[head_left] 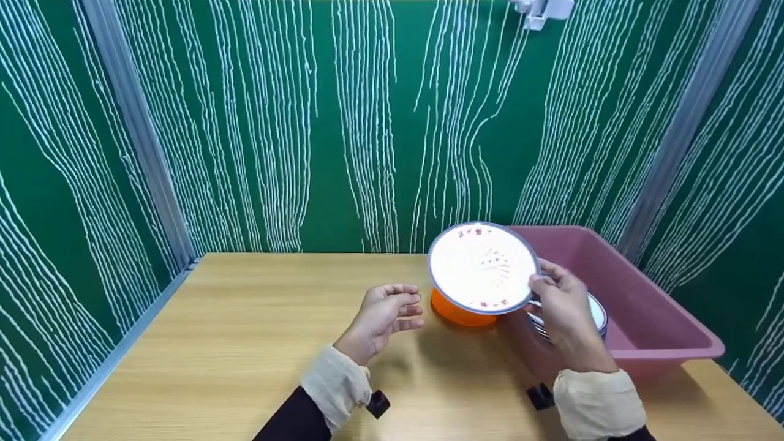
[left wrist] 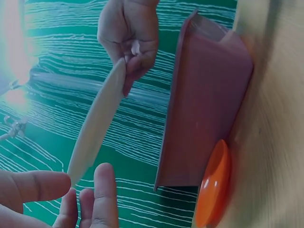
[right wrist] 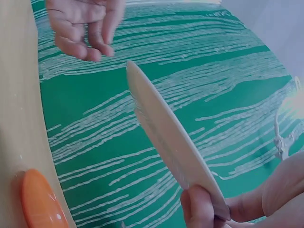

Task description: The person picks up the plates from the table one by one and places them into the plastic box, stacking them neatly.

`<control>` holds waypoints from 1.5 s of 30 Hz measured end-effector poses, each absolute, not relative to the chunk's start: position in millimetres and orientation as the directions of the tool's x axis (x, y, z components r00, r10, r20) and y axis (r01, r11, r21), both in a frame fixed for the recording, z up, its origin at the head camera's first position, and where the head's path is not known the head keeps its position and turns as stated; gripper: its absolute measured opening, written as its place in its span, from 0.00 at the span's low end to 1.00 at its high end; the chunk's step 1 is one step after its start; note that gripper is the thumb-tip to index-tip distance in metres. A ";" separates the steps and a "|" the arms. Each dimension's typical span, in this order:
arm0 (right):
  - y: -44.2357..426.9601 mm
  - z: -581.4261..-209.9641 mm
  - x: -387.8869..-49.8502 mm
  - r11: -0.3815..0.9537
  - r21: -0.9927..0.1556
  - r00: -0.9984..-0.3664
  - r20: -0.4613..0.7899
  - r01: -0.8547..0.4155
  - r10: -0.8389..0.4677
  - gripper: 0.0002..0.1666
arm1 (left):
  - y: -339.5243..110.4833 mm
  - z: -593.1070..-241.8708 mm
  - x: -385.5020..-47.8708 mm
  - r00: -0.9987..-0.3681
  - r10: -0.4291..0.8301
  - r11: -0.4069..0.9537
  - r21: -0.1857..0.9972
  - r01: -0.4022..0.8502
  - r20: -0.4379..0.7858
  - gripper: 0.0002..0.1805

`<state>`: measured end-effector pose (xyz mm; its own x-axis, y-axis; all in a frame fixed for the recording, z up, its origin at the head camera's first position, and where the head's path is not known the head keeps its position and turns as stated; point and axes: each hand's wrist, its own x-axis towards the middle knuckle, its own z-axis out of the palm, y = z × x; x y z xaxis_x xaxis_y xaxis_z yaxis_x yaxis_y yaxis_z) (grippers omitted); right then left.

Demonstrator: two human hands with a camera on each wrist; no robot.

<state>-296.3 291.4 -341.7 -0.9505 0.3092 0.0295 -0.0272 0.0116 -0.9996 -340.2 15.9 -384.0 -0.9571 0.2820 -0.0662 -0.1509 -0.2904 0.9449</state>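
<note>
My right hand (head_left: 566, 306) pinches the right rim of a white plate (head_left: 481, 266) with a blue edge and red markings, holding it tilted above the table. In the right wrist view the same plate (right wrist: 171, 137) appears edge-on, thumb on one face and fingers on the other. My left hand (head_left: 383, 318) is to the left of the plate, fingers loosely bent and apart from it, holding nothing. An orange dish (head_left: 456, 313) stands on the table beneath the plate, partly hidden by it. Behind my right hand is a stack of white plates (head_left: 597, 315), partly covered.
A pink plastic tub (head_left: 661, 306) stands at the table's right side. The wooden table (head_left: 214, 343) reaches back to a green wall (head_left: 367, 153) with white wavy lines. Metal posts (head_left: 131, 122) frame the corners, and a white fixture (head_left: 542, 11) hangs at the top.
</note>
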 end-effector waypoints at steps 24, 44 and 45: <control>358.0 -357.4 -310.2 -0.369 -0.929 -0.797 -0.239 0.021 0.556 0.30 | 51.3 -420.8 -390.1 -0.960 0.191 -0.056 0.974 -0.219 -0.205 0.13; 379.2 -371.5 -309.2 -0.545 -0.839 -0.795 -0.332 0.003 0.507 0.35 | 85.1 -433.7 -407.7 -0.964 0.071 0.173 0.955 -0.241 -0.256 0.09; 379.6 -372.0 -309.5 -0.542 -0.840 -0.798 -0.328 0.002 0.505 0.35 | 86.6 -434.0 -408.7 -0.964 0.070 0.193 0.951 -0.240 -0.257 0.10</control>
<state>-309.5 379.6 -372.0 -0.7981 0.5054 -0.3280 0.0018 -0.5424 -0.8401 -408.7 86.6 -434.0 -0.9638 0.0696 -0.2574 -0.2401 0.1934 0.9513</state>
